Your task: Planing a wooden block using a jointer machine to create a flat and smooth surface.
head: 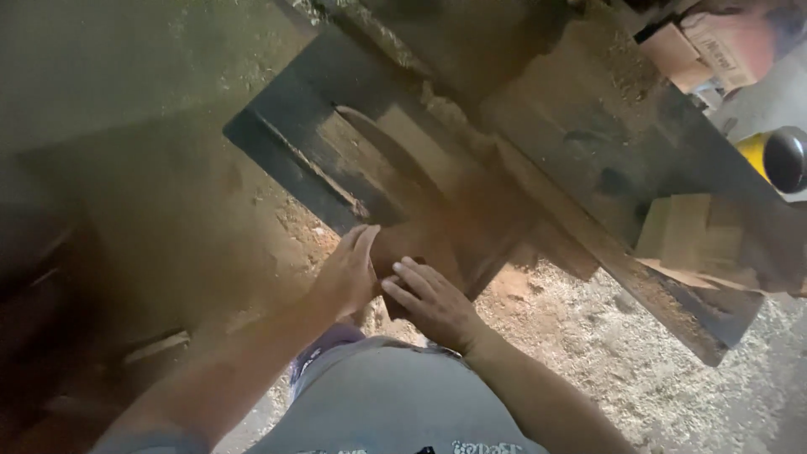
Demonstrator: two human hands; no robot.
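Observation:
I look down at a dark metal saw table [294, 143] with a round blade [382, 147] rising through its slot. A brown wooden piece [420, 240] lies on the table's near edge. My left hand [346, 273] presses flat against the left side of that piece. My right hand [429, 301] rests on its near end, fingers spread over the wood. Both hands sit close together, just in front of the blade.
A long fence rail [588, 227] runs diagonally to the right of the blade. Several pale wood blocks [685, 231] lie on the table's right part. Sawdust [605, 345] covers the floor below. A cardboard box [723, 42] and a yellow and black container [777, 155] stand at the far right.

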